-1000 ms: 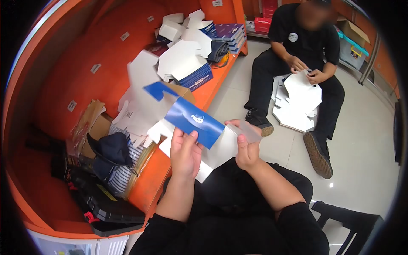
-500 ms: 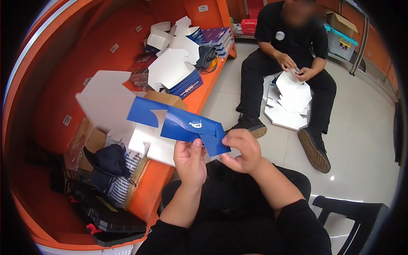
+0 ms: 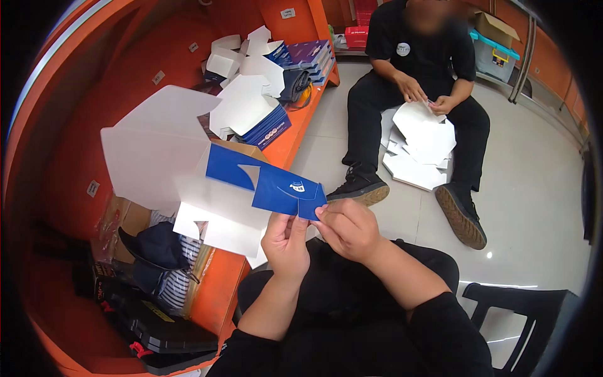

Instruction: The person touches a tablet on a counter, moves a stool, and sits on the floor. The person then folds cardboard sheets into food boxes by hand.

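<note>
A partly folded cardboard box blank (image 3: 160, 141), white inside with blue printed panels, spreads out in front of me over the orange shelf. Its blue end panel with a small white logo lies between my two hands. My left hand (image 3: 287, 245) pinches the panel's lower edge, thumb on the near side. My right hand (image 3: 348, 229) grips the blue flap at the panel's right end between thumb and fingers. The two hands are close together, fingertips almost meeting. Fingers behind the cardboard are hidden.
White and blue boxes (image 3: 245, 107) are stacked on the orange shelf (image 3: 217, 286), near a dark cap (image 3: 157, 242) and a black tool case (image 3: 157, 327). Across from me a person (image 3: 418, 75) sits on the floor handling white cardboard pieces (image 3: 424, 135). A black chair (image 3: 515, 308) stands at right.
The blank has tilted, so more of its white inside shows. The blue end flap has folded in closer to the panel, and my right hand has moved slightly left with fingers more closed.
</note>
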A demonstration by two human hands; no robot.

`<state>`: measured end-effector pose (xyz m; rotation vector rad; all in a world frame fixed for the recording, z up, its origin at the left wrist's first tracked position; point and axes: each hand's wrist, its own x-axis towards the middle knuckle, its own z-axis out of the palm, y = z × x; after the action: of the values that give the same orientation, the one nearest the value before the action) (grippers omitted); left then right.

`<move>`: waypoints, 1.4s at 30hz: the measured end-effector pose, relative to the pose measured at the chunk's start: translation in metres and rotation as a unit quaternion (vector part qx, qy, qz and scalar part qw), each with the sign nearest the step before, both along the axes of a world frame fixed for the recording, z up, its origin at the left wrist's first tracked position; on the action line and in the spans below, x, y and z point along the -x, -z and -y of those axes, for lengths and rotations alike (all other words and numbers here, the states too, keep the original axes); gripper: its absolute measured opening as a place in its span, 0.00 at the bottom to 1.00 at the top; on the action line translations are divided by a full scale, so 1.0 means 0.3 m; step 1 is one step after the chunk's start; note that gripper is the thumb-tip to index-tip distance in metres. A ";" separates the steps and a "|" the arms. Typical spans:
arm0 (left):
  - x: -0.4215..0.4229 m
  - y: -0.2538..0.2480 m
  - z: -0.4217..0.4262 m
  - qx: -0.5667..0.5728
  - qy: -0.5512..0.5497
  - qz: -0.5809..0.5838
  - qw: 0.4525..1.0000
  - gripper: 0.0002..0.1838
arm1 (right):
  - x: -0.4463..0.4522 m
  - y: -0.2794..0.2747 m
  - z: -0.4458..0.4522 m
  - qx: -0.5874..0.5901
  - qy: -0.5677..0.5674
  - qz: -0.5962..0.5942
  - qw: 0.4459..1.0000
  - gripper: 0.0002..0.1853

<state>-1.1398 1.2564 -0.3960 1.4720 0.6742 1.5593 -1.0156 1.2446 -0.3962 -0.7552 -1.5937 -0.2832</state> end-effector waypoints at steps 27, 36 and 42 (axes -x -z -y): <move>0.167 0.033 -0.031 -0.102 -0.149 -0.357 0.917 0.10 | -0.064 0.180 -0.136 0.231 -0.375 -0.393 0.807 0.14; 0.167 -0.080 -0.007 -0.034 -0.065 -0.409 0.910 0.11 | -0.108 0.027 -0.041 0.336 -0.020 -0.012 0.942 0.15; 0.164 -0.093 -0.017 0.008 -0.018 -0.440 0.898 0.12 | -0.066 0.047 -0.058 0.253 0.009 0.103 0.962 0.15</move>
<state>-1.1891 1.2616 -0.3683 2.1563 1.2154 0.8305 -0.9959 1.2619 -0.4104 -1.1609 -1.8853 0.0432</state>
